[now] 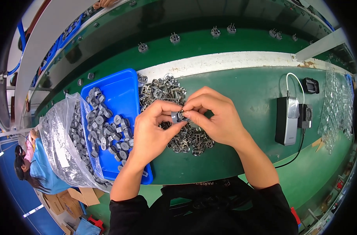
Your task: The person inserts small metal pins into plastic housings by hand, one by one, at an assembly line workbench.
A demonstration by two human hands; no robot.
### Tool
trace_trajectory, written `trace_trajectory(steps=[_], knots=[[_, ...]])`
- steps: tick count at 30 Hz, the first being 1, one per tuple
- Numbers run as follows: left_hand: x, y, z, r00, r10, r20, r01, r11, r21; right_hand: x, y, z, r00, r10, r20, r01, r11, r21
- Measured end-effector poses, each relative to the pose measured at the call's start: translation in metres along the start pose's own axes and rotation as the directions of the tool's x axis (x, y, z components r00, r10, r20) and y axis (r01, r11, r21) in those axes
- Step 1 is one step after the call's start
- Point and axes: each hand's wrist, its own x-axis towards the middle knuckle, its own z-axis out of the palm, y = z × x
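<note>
Above the green table, my left hand (153, 127) pinches a small grey round plastic housing (174, 116) between thumb and fingers. My right hand (217, 115) meets it from the other side, its thumb and forefinger closed on a small part with shiny metal (182, 116). The two pieces touch, though fingertips hide much of the join. Under and behind my hands lies a heap of metal-pronged parts (162, 92). A blue tray (119, 84) beside my left hand holds many loose grey housings (104, 143).
A clear plastic bag (63, 145) of grey housings overlaps the tray's left side. At right stand a black-and-silver box (286, 121) with a cable, and bubble wrap (333, 105). Beyond a white ledge (233, 58), pronged assemblies (175, 37) sit on a green belt. Someone in blue (49, 166) is at left.
</note>
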Motion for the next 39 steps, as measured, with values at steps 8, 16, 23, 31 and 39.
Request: trace_trajectory(steps=[8,16,23,31,39], knots=[[-0.001,-0.004,0.001,0.999,0.048,0.003,-0.048,0.998,-0.045,-0.004,0.001,0.008,0.999,0.012,-0.030,-0.010,0.998,0.068],[-0.003,-0.001,0.009,0.964,0.259,-0.061,-0.240,0.947,0.214,-0.009,-0.003,0.014,0.995,0.081,-0.057,-0.078,0.995,0.065],[0.002,0.002,0.008,0.928,0.369,-0.050,-0.351,0.912,0.212,-0.005,-0.004,0.009,0.926,0.376,0.037,-0.355,0.832,0.426],[0.003,0.001,-0.004,0.943,0.302,-0.139,-0.240,0.908,0.344,0.014,0.020,-0.011,0.958,0.173,-0.230,-0.196,0.977,-0.082],[-0.002,0.008,-0.007,0.997,0.079,-0.019,-0.081,0.940,-0.332,0.103,0.046,0.012,0.996,0.073,-0.059,-0.089,0.939,-0.333]])
